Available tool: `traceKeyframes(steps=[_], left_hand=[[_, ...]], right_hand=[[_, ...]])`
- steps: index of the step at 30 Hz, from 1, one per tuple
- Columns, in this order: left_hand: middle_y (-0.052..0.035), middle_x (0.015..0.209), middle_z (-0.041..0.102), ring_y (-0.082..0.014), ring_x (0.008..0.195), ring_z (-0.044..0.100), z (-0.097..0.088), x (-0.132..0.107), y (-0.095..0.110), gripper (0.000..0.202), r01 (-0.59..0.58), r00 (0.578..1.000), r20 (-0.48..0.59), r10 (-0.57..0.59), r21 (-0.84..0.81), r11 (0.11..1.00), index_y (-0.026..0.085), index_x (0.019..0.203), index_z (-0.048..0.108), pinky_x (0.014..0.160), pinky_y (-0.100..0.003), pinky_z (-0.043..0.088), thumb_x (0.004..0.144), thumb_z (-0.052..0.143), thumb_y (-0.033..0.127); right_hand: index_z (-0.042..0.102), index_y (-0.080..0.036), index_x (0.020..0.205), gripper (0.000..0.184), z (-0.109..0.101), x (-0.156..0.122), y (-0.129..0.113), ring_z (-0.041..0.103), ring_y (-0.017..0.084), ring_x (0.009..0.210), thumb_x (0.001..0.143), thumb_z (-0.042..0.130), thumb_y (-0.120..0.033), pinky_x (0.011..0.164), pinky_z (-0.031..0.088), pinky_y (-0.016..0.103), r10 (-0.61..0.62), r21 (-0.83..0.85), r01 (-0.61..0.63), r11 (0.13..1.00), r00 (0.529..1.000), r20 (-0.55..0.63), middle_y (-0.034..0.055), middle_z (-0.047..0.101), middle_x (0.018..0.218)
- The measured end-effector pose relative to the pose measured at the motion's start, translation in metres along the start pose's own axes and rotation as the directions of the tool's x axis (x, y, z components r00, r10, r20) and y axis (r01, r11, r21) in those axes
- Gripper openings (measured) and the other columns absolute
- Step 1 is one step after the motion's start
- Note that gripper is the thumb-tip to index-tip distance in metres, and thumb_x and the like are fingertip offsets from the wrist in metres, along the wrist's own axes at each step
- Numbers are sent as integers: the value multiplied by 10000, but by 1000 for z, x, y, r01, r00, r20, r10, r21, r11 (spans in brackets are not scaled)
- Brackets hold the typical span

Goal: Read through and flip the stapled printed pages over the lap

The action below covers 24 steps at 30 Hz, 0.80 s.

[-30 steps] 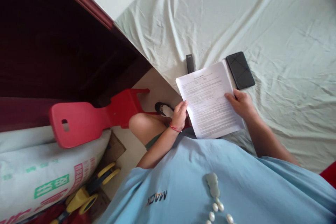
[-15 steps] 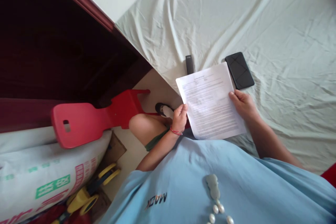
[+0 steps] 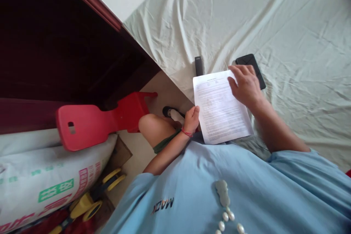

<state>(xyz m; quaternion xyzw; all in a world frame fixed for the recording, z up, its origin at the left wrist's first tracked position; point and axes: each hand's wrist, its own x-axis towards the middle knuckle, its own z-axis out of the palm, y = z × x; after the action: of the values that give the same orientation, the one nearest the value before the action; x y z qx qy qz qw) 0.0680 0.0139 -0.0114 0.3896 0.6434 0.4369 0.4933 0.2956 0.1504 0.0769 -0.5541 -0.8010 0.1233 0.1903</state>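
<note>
A white sheaf of printed paper (image 3: 219, 113) lies tilted in front of my body, its text too small to read. My left hand (image 3: 191, 119) pinches its left edge, thumb on top, with a red cord around the wrist. Over the upper right corner of the paper is my right hand (image 3: 245, 84), fingers apart; whether its fingertips touch the page I cannot tell. A black phone-like device (image 3: 259, 75) lies just beyond that hand, partly covered by it. Above the paper's top edge sits a small dark oblong object (image 3: 198, 66).
A pale wrinkled sheet (image 3: 296, 44) covers the broad surface ahead. On the left stand a red plastic chair (image 3: 87, 126), a large white printed sack (image 3: 55, 172) and a yellow-and-black wheeled object (image 3: 82, 204). A dark wooden panel (image 3: 68, 44) rises at upper left.
My right hand has let go of the paper's right edge and moved up to its upper right corner, covering part of the black device. My left hand keeps its hold, shifted slightly right.
</note>
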Motion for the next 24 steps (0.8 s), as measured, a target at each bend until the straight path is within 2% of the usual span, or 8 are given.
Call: traceKeyframes(steps=[4,8,10,13,16,18,21,24], left_hand=[[-17,702,550,-141,677,465,2,1,-3,763,-6,1000,8,7,-34,999,175,721,568,648,-298,366,869,568,924],[-25,714,586,-154,701,509,5,0,-10,731,-6,1000,22,8,-79,997,171,762,598,660,-290,415,907,565,887],[-28,724,597,-159,715,522,6,-1,-12,724,-10,1000,16,11,-85,996,172,781,602,664,-289,426,918,553,881],[-20,709,574,-145,685,492,5,-3,-11,734,-18,1000,-8,18,-36,999,173,765,585,645,-292,390,922,532,887],[-17,693,568,-143,669,483,1,-7,-7,744,-17,999,-51,19,26,1000,178,744,574,642,-304,371,929,503,895],[-24,706,594,-151,685,507,-3,-10,-5,753,-11,997,-72,16,63,998,180,751,582,657,-310,381,930,481,905],[-28,709,603,-157,694,513,-8,-14,-4,765,14,997,-74,-7,97,995,187,748,573,664,-315,384,920,462,924],[-28,725,605,-160,709,514,-10,-17,-7,739,44,996,-76,-37,87,995,191,766,581,682,-311,404,928,481,905]], right_hand=[[637,-206,1507,495,20,42,-14,503,406,1435,1080,419,-327,1162,421,635,-119,27,117,993,987,108,165,654,1513],[798,-195,1121,433,35,62,-17,600,381,1242,1090,388,-333,1080,461,576,-216,60,208,976,923,318,166,774,1147],[800,-194,1041,435,38,63,-17,618,355,1109,1086,385,-317,1022,482,537,-226,78,212,974,915,335,160,766,1057],[800,-187,1095,401,33,58,-14,610,340,1083,1072,421,-314,1026,485,509,-199,96,179,979,935,294,157,752,1068],[746,-183,1307,408,22,49,1,581,359,1230,1064,463,-349,1107,455,528,-25,25,22,999,989,147,172,725,1245],[652,-160,1458,478,14,42,18,517,386,1358,1058,481,-359,1168,408,556,170,-69,-169,983,985,-1,201,670,1386],[469,-77,1614,743,9,32,48,429,447,1464,989,632,-445,1201,366,604,444,-174,-455,873,890,-103,272,560,1538],[415,-33,1604,956,14,22,71,402,488,1465,921,712,-633,1176,360,660,576,-194,-586,787,810,-109,341,504,1550]])
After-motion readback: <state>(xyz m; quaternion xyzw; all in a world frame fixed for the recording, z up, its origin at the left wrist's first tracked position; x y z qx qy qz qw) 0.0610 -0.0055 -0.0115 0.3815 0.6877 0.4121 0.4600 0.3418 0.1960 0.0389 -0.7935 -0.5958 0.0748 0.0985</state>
